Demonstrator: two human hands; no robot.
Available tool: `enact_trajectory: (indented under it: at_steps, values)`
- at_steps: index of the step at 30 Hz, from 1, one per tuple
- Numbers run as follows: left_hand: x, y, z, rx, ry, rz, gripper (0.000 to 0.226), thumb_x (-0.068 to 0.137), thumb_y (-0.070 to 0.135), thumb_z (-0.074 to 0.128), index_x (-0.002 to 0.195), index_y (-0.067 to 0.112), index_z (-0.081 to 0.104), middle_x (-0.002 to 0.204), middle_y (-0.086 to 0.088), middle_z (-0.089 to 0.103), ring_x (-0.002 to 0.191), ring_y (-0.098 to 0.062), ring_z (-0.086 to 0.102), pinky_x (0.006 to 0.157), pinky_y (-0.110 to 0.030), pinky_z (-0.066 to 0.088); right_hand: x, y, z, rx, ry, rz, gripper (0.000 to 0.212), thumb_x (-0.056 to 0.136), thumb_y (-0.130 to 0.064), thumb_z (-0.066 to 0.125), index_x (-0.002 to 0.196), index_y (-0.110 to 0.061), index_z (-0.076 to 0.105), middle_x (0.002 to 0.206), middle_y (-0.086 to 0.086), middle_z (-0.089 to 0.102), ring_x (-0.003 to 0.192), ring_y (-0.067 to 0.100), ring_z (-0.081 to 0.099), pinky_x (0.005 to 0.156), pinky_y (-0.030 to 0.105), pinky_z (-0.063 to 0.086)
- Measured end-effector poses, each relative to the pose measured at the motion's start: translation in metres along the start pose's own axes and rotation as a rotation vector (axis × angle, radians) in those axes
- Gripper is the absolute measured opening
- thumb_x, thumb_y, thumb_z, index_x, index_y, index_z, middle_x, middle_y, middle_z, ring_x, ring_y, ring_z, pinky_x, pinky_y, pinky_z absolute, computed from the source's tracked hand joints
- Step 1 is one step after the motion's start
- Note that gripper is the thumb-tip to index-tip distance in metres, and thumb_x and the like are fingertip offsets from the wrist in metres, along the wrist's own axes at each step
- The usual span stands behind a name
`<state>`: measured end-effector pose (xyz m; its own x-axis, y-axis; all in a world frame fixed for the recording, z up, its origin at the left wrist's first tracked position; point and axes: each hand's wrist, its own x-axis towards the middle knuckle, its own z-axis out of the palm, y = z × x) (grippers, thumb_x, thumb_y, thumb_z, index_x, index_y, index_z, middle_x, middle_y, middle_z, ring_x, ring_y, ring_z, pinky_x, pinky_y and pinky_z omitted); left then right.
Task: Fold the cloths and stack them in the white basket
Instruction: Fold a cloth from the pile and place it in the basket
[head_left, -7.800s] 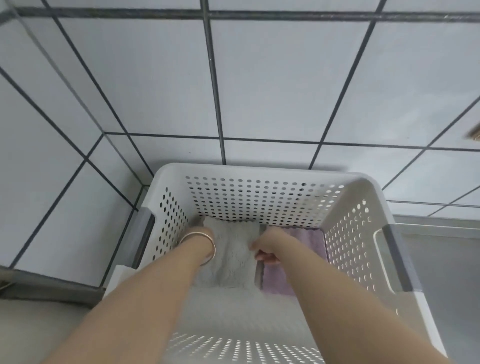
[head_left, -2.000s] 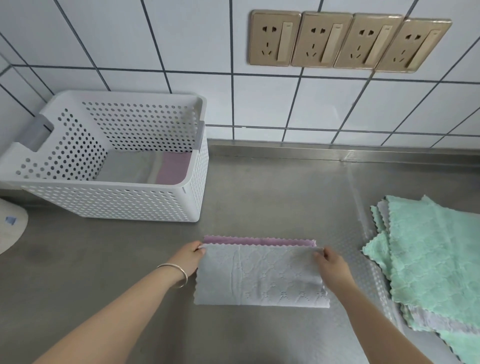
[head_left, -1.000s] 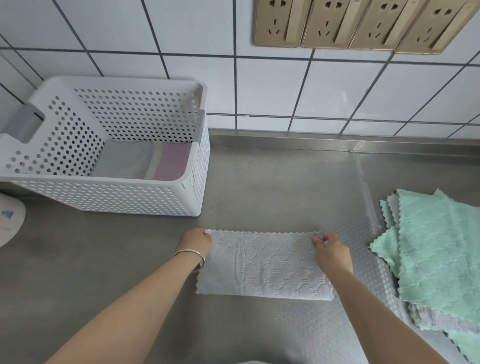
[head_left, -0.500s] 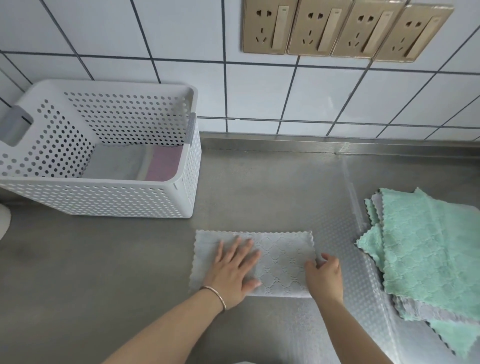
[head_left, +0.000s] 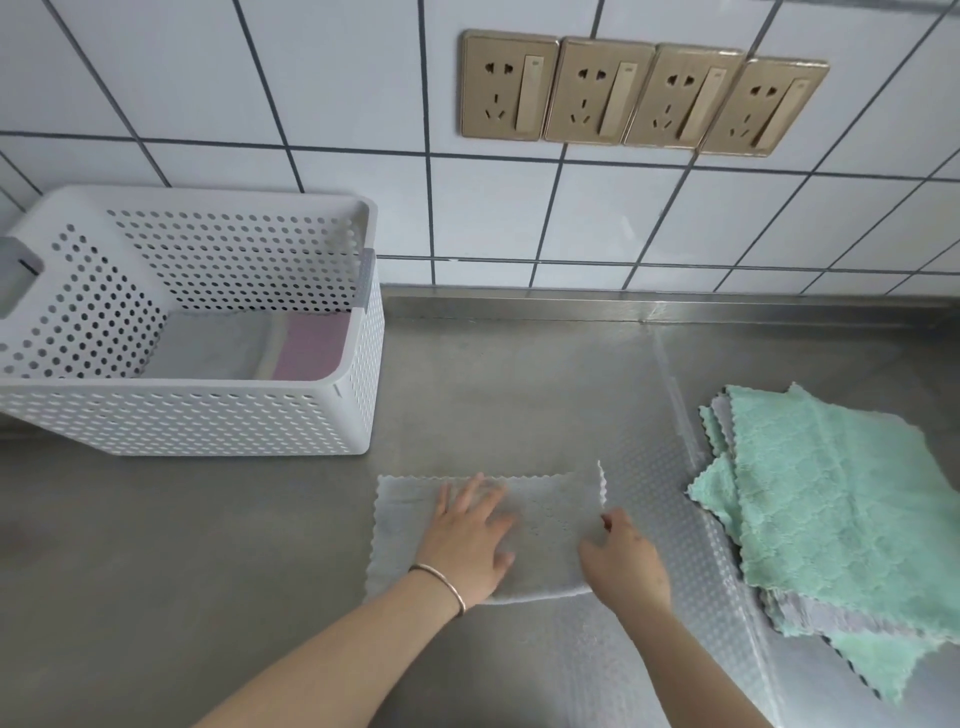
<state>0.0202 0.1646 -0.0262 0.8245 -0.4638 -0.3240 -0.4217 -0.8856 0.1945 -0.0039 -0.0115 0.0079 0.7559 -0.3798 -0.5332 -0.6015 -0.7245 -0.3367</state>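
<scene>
While the left hand (head_left: 470, 540) lies flat on the cloth (head_left: 545, 525) with its fingers (head_left: 485, 491) spread straight, pressing the left half down, the right hand (head_left: 626, 558) sits at the cloth's right end with its fingers curled at that short edge; they seem to pinch it, though the grip itself is turned away from the camera. That scalloped edge stands up slightly just beyond the right fingers. The cloth is a grey strip on the tabletop (head_left: 208, 571), already halved, with its long axis running left to right. My reading is that the next fold turns on this: the free end is at the right hand, the anchor is to its left, so the end should travel leftward over the pressed half. Further right, well apart, lies a pile (head_left: 841, 499) of unfolded green and grey cloths. Beyond and to the left stands the basket (head_left: 208, 421), with folded grey and pink cloths side by side on its floor, nearer the left hand than the right.
</scene>
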Motion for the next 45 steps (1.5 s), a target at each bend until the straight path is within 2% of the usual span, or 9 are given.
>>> enact_trajectory:
  at_steps: [5, 8, 13, 17, 22, 29, 34, 39, 45]
  values:
    - [0.005, 0.014, -0.043, -0.491, 0.288, -0.120, 0.040, 0.093, 0.045, 0.037, 0.124, 0.029, 0.058, 0.120, 0.005, 0.064, 0.107, -0.018, 0.060, 0.090, -0.032, 0.048, -0.023, -0.027, 0.010, -0.051, 0.341, -0.370, 0.025, 0.076, -0.007, 0.058, 0.101, -0.012, 0.060, 0.098, 0.004, 0.062, 0.077, 0.029, 0.063, 0.056, 0.028, 0.035]
    - [0.004, 0.007, -0.060, -0.673, 0.269, -0.264, 0.039, 0.085, 0.050, 0.045, 0.105, 0.025, 0.069, 0.097, -0.002, 0.072, 0.093, -0.022, 0.065, 0.081, -0.034, 0.051, -0.030, -0.040, 0.028, -0.094, 0.498, -0.643, 0.020, 0.058, -0.002, 0.059, 0.074, -0.013, 0.065, 0.068, 0.002, 0.059, 0.043, 0.022, 0.055, 0.034, 0.024, 0.031]
    - [-0.002, -0.023, -0.058, -0.692, 0.196, -0.409, 0.037, 0.083, 0.032, 0.057, 0.055, 0.010, 0.047, 0.053, -0.006, 0.048, 0.062, -0.022, 0.042, 0.060, -0.030, 0.037, -0.037, -0.054, 0.060, -0.127, 0.542, -0.926, 0.024, 0.056, 0.000, 0.047, 0.067, -0.016, 0.060, 0.063, -0.001, 0.049, 0.051, 0.018, 0.046, 0.043, 0.025, 0.038]
    - [-0.012, -0.041, -0.046, -0.889, 0.263, -0.565, 0.015, 0.078, 0.021, 0.065, 0.064, 0.023, 0.062, 0.061, 0.004, 0.064, 0.063, -0.016, 0.056, 0.076, -0.028, 0.052, -0.041, -0.059, 0.078, -0.090, 0.474, -1.076, 0.031, 0.060, -0.007, 0.043, 0.086, -0.021, 0.051, 0.075, -0.003, 0.052, 0.070, 0.016, 0.039, 0.060, 0.025, 0.038]
    - [-0.030, -0.058, -0.034, -0.845, 0.344, -0.699, 0.010, 0.081, 0.024, 0.062, 0.072, 0.027, 0.059, 0.084, 0.001, 0.071, 0.084, -0.017, 0.064, 0.073, -0.021, 0.043, -0.033, -0.036, 0.091, -0.260, 0.339, -0.955, 0.084, 0.043, -0.018, 0.071, 0.123, -0.019, 0.045, 0.128, 0.003, 0.056, 0.114, 0.018, 0.043, 0.089, 0.030, 0.050]
    - [-0.042, -0.076, -0.007, -0.889, 0.326, -0.790, 0.022, 0.081, 0.019, 0.064, 0.068, 0.030, 0.049, 0.089, 0.000, 0.071, 0.088, -0.019, 0.065, 0.073, -0.022, 0.044, -0.020, -0.017, 0.109, -0.415, 0.187, -0.906, 0.096, 0.047, -0.019, 0.071, 0.137, -0.018, 0.038, 0.154, 0.001, 0.020, 0.144, 0.019, 0.005, 0.109, 0.035, 0.023]
    - [-0.044, -0.081, 0.006, -0.895, 0.371, -0.753, 0.024, 0.083, 0.014, 0.062, 0.071, 0.035, 0.055, 0.090, 0.007, 0.071, 0.086, -0.012, 0.064, 0.070, -0.017, 0.040, -0.017, -0.020, 0.116, -0.454, 0.213, -0.927, 0.078, 0.060, -0.018, 0.036, 0.137, -0.018, 0.037, 0.157, -0.002, -0.004, 0.145, 0.016, -0.007, 0.110, 0.033, 0.007]
    - [-0.041, -0.087, 0.013, -0.838, 0.464, -0.704, 0.020, 0.085, 0.010, 0.059, 0.092, 0.024, 0.073, 0.099, 0.005, 0.071, 0.092, -0.017, 0.065, 0.082, -0.027, 0.049, -0.014, -0.024, 0.119, -0.478, 0.200, -0.939, 0.096, 0.049, -0.015, 0.070, 0.139, -0.017, 0.035, 0.156, 0.000, 0.006, 0.145, 0.018, -0.006, 0.111, 0.037, 0.009]
    - [-0.041, -0.092, 0.018, -0.863, 0.446, -0.647, 0.022, 0.087, 0.009, 0.058, 0.097, 0.022, 0.073, 0.104, 0.004, 0.070, 0.094, -0.014, 0.064, 0.085, -0.021, 0.045, -0.009, -0.019, 0.121, -0.515, 0.214, -0.962, 0.098, 0.048, -0.016, 0.075, 0.138, -0.017, 0.036, 0.148, 0.000, 0.032, 0.145, 0.016, -0.004, 0.107, 0.041, 0.019]
